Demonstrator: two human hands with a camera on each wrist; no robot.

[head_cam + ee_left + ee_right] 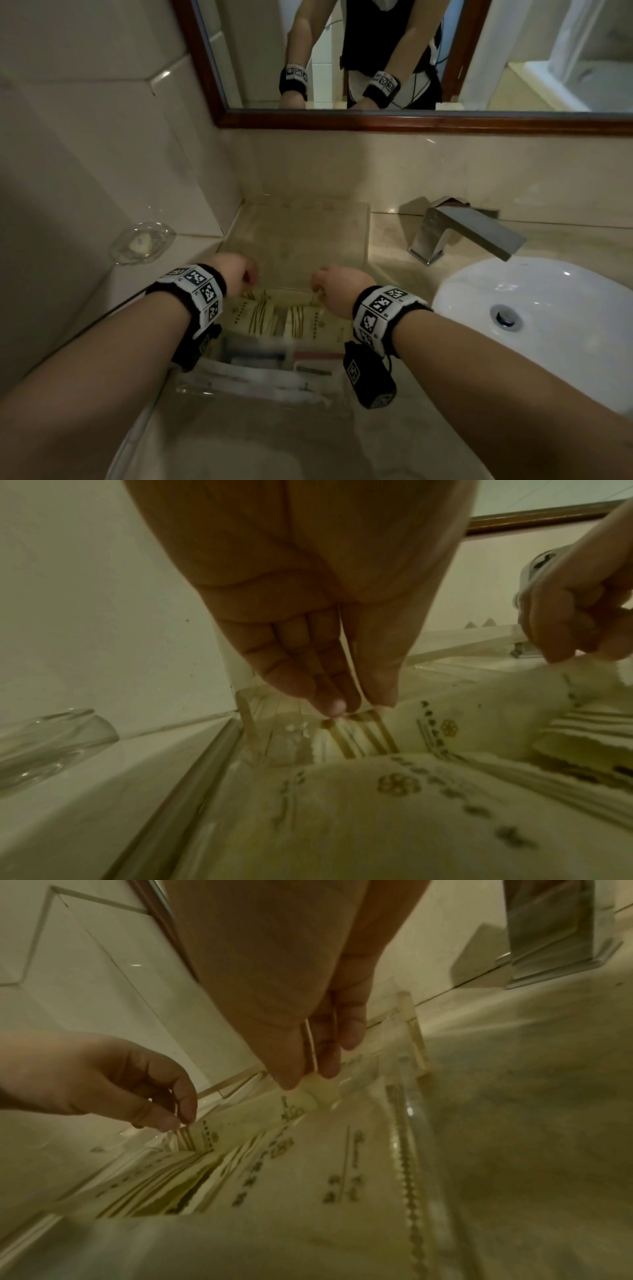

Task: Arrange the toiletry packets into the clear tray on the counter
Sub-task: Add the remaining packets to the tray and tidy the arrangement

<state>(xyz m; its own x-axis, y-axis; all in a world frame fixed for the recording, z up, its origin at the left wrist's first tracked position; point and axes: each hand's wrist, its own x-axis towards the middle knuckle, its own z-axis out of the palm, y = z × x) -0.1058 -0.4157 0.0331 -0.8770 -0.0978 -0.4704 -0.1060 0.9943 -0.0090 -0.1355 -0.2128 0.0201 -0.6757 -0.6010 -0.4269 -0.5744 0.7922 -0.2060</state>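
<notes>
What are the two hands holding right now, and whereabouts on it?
One cream toiletry packet, held over the clear tray: left hand pinches its gold-striped end, right hand pinches the opposite end.

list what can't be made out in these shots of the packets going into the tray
- Print on the cream packet: blurred in both wrist views, too small in the head view.
- Contents of the clear-wrapped items: head view, blurred and partly behind the forearms.
- Near end of the clear tray: head view, covered by the left hand, the right hand and the packets.
</notes>
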